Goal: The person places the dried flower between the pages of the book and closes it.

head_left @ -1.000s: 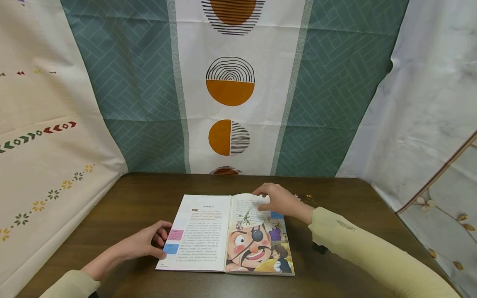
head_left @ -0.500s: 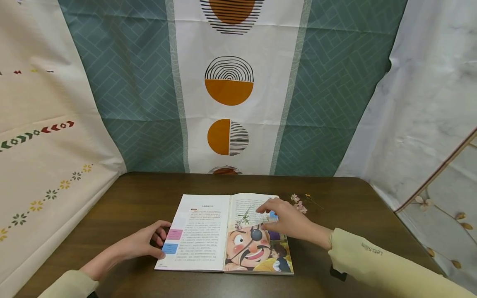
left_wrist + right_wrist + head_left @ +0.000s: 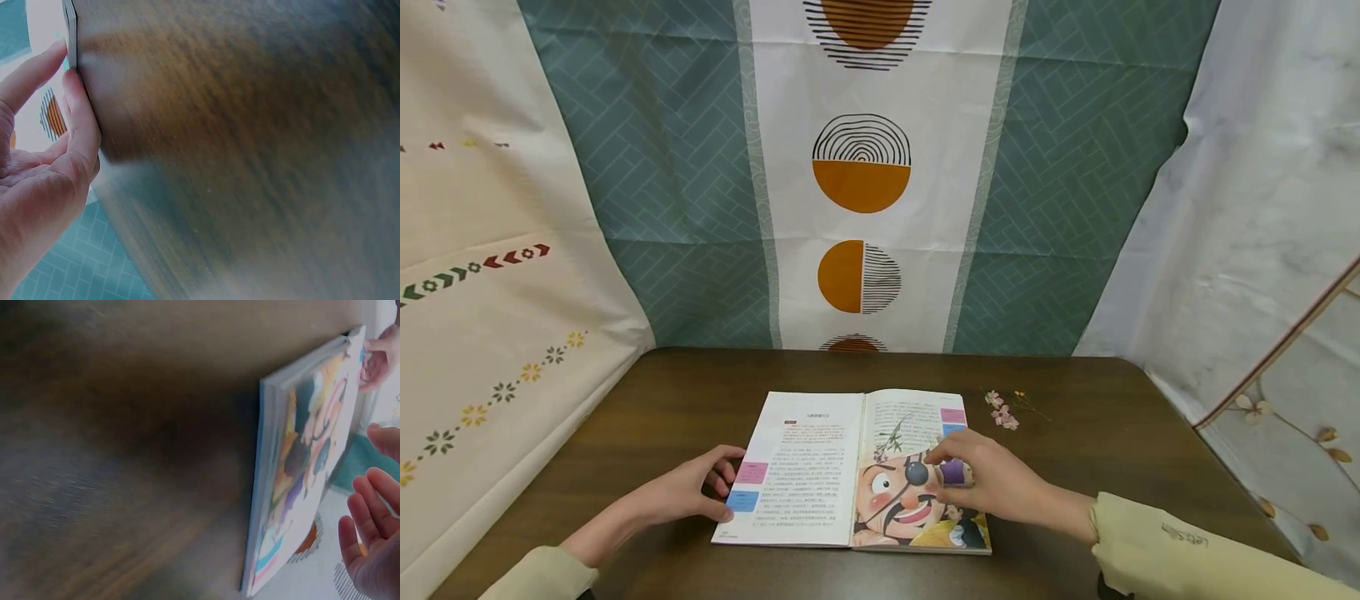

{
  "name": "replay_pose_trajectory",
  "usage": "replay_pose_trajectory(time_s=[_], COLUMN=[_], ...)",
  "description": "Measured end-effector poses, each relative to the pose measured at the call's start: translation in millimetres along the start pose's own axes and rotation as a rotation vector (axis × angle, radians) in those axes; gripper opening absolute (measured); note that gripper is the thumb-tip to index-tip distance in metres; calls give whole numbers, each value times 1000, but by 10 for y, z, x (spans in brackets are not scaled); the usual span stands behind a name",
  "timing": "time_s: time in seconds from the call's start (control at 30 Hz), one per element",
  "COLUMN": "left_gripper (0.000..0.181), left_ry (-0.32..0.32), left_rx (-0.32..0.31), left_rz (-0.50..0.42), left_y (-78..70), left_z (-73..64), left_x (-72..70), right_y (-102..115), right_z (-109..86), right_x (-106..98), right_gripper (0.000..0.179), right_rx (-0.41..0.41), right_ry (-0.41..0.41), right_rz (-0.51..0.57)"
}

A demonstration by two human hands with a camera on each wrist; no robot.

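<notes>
An open book lies on the table, text on its left page and a cartoon pirate with an eye patch on its right page. A thin green sprig with small flowers rests on the right page's upper part. At the book's left edge is my left hand, its thumb at the lower page corner and its fingers at the side; the left wrist view shows the fingertips against the book's edge. My right hand, fingers loosely bent and holding nothing, is over the right page's outer side, above the surface in the right wrist view.
Pink blossoms and a thin yellow-flowered sprig lie on the dark wooden table, right of the book. Patterned cloths hang behind the table and along both sides.
My right hand has drawn back from the sprig at the top of the right page, moving down and right, uncovering the coloured tabs and the flowers beside the book. My left hand stays put.
</notes>
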State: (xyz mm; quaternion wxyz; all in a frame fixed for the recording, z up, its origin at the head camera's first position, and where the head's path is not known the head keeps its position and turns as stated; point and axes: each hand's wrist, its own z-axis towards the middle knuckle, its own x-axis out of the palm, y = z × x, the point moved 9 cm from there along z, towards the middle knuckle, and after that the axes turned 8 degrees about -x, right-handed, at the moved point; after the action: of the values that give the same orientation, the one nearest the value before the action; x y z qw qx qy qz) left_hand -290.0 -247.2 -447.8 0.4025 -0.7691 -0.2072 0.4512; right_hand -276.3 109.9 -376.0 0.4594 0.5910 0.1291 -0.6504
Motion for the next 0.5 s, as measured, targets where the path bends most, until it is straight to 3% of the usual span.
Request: replay_pose_trajectory(time_s=[0.5], left_gripper=[84], left_ry=[-1], left_rx=[-13], left_rz=[15], left_y=[8], left_z=[0], left_x=[0], right_y=[5], right_z=[-276], right_x=[141], right_gripper=[29], right_rx=[17], right_ry=[39], right_rz=[51])
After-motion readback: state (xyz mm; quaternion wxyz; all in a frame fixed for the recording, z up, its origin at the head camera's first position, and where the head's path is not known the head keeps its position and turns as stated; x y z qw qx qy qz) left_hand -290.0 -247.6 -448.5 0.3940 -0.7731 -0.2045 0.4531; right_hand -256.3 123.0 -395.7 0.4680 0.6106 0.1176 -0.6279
